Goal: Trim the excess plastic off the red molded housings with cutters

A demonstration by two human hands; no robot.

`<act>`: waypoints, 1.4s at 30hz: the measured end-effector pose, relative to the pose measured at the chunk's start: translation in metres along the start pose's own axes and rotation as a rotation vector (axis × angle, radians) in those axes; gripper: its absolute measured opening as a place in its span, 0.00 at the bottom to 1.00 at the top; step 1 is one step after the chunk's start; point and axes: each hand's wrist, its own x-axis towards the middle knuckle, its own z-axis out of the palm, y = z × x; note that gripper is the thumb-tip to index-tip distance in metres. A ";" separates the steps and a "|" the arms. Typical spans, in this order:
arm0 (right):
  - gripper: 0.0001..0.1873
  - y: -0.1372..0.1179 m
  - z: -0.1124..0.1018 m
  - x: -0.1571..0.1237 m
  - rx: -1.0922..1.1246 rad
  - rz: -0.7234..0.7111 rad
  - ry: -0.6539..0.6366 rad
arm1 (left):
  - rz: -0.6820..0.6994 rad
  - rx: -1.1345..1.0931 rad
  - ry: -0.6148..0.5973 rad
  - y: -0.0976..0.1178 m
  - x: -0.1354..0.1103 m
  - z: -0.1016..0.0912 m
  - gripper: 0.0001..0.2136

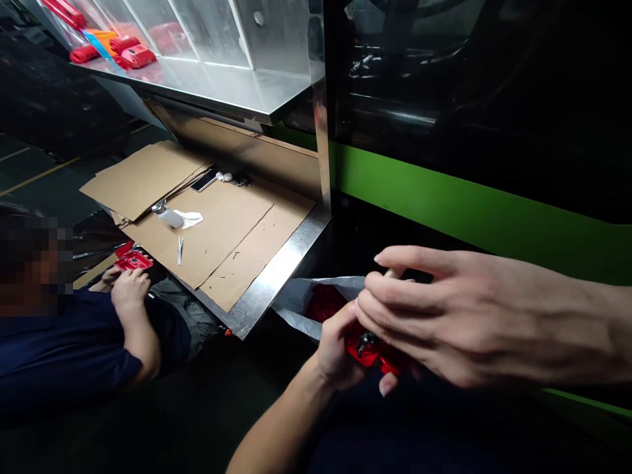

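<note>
A shiny red plastic part (365, 352) with a dark round piece in it is in my left hand (340, 359), whose fingers are closed around it; much of the part is hidden. My right hand (444, 313) lies over the part from the right, fingers curled and together. A small pale stub (394, 272) shows at its fingers, but I cannot make out what it is. Just behind my hands is an open white plastic bag (301, 299) with red pieces (326, 301) inside.
A cardboard-covered metal table (276, 280) holds cardboard sheets (143, 174), a phone (204, 180), a bottle (170, 216) and a white cloth (190, 218). Red parts (135, 56) lie on the shelf (222, 82). At left a co-worker (74, 355) holds a red part (133, 260). A green-striped machine (419, 184) stands right.
</note>
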 end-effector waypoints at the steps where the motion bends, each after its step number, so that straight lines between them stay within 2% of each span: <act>1: 0.16 -0.001 0.001 0.001 0.010 -0.005 0.004 | 0.008 -0.015 0.020 0.000 -0.001 0.000 0.26; 7: 0.16 -0.005 0.009 0.004 -0.004 -0.037 0.007 | 0.012 -0.015 0.107 0.003 -0.007 0.002 0.27; 13: 0.15 -0.006 0.010 0.009 0.000 -0.029 0.027 | 0.010 -0.080 0.144 0.003 -0.011 0.000 0.18; 17: 0.17 -0.007 0.009 0.009 -0.008 -0.021 0.018 | -0.009 -0.107 0.187 0.000 -0.012 0.000 0.19; 23: 0.13 -0.006 0.012 0.008 0.014 0.007 0.039 | -0.077 -0.060 0.154 -0.002 -0.011 -0.001 0.19; 31: 0.15 -0.005 0.009 0.008 0.022 0.017 0.088 | -0.064 -0.059 0.153 -0.005 -0.009 0.002 0.17; 34: 0.14 -0.005 0.005 0.007 0.040 0.007 0.099 | -0.083 -0.057 0.103 -0.005 -0.005 0.003 0.19; 39: 0.12 -0.006 0.009 0.005 0.114 -0.038 0.088 | -0.234 -0.015 -0.130 -0.008 0.004 -0.004 0.25; 42: 0.16 -0.007 0.012 0.001 0.111 -0.033 0.099 | -0.200 -0.006 -0.105 -0.012 0.007 -0.008 0.28</act>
